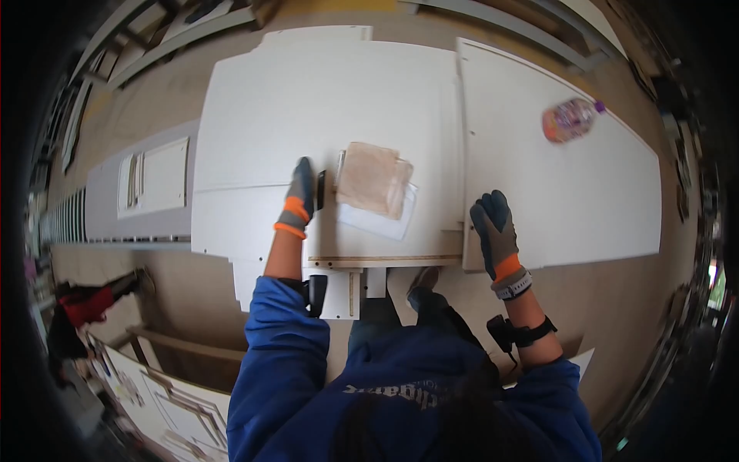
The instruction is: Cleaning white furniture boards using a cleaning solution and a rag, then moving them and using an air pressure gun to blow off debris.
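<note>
Smooth, flat white panels are lying side by side: the left panel (269, 100) is showing a raw brown edge nearest the person, and the right panel (570, 200) is showing small dark dots along its left side. A thin straight seam is running across the left panel near the left hand (300, 189). Both hands are wearing grey gloves with orange cuffs.

The left hand is lying edge-on over the left panel, fingers together and pointing forward; whether it is pinching anything, I cannot tell. A slim dark strip (321, 190) is showing just right of it. The right hand (494, 223) is holding its fingers loosely bent and slightly parted at the right panel's near left corner; contact is unclear.

Between the hands, a soft tan cloth (369, 177) is lying on a white sheet (377, 223). Beyond the right hand, a purple-capped bottle (566, 122) is lying sideways.
</note>
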Motion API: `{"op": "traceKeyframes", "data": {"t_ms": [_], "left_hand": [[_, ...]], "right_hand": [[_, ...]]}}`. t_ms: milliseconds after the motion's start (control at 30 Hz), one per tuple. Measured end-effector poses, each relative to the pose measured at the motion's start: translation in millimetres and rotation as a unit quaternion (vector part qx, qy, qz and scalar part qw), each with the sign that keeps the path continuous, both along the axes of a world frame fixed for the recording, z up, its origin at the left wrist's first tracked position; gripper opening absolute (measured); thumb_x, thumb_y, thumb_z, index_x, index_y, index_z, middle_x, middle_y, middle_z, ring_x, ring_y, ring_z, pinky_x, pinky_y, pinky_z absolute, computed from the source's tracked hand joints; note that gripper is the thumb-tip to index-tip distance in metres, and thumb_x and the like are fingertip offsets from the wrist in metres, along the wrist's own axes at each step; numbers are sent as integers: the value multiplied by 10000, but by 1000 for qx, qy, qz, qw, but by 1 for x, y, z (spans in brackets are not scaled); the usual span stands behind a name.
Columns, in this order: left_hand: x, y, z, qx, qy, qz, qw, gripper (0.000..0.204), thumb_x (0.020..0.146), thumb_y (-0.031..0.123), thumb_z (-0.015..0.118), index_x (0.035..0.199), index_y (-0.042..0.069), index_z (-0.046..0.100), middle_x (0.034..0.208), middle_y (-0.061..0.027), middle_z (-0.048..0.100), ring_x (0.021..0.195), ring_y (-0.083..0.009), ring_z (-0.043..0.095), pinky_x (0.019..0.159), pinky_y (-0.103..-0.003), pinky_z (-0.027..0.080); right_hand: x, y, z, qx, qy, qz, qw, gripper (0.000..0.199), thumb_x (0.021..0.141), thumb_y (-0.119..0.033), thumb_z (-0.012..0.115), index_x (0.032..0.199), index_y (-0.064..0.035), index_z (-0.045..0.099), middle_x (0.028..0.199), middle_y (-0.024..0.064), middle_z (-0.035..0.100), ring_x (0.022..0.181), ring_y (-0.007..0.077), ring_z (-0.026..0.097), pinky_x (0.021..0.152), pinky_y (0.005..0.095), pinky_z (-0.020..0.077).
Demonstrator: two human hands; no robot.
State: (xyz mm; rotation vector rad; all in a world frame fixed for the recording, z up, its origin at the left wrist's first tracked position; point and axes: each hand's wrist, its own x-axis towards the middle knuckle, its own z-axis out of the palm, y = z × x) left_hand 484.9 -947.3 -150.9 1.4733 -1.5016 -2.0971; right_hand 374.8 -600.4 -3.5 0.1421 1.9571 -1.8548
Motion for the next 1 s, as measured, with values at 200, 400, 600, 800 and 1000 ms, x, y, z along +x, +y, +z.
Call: {"op": "traceKeyframes", "data": {"t_ms": [200, 400, 600, 800, 1000], "left_hand": [[0, -25, 21, 24, -42, -59, 997, 942, 801, 784, 368, 1491, 164, 207, 1466, -98, 352, 1247, -261, 408, 1016, -444, 331], [-79, 64, 153, -329, 211, -70, 918, 590, 989, 380, 370, 1442, 9, 300, 1508, -110, 289, 1374, -242, 299, 1136, -382, 234], [-116, 378, 272, -407, 356, -301, 786, 461, 994, 284, 438, 1308, -52, 472, 1358, -156, 485, 1248, -260, 458, 1053, -362, 349], [-92, 622, 273, -268, 481, -494, 674, 474, 985, 265, 473, 1340, -48, 432, 1381, -160, 455, 1255, -253, 444, 1054, -358, 345], [-31, 834, 282, -238, 545, -687, 418, 516, 992, 315, 448, 1305, -95, 432, 1291, -212, 489, 1162, -281, 482, 1002, -362, 378]], "right_hand": [[28, 126, 24, 87, -1, 77, 993, 443, 894, -269, 617, 1248, -18, 530, 1201, 159, 595, 1139, 236, 559, 1002, 338, 422], [94, 273, 51, 323, 37, 79, 942, 500, 890, -346, 552, 1281, -41, 500, 1180, 162, 615, 1088, 308, 586, 964, 355, 438], [238, 431, 38, 355, -13, -148, 923, 567, 899, -443, 500, 1272, -16, 501, 1186, 177, 608, 1103, 329, 576, 965, 374, 433], [433, 502, 17, 384, -102, -491, 775, 476, 871, -460, 494, 1000, -9, 575, 963, 216, 636, 939, 391, 600, 811, 437, 465], [626, 407, -10, 304, -236, -813, 437, 572, 864, -476, 515, 1197, -13, 562, 1122, 244, 614, 1076, 372, 582, 922, 414, 447]]}}
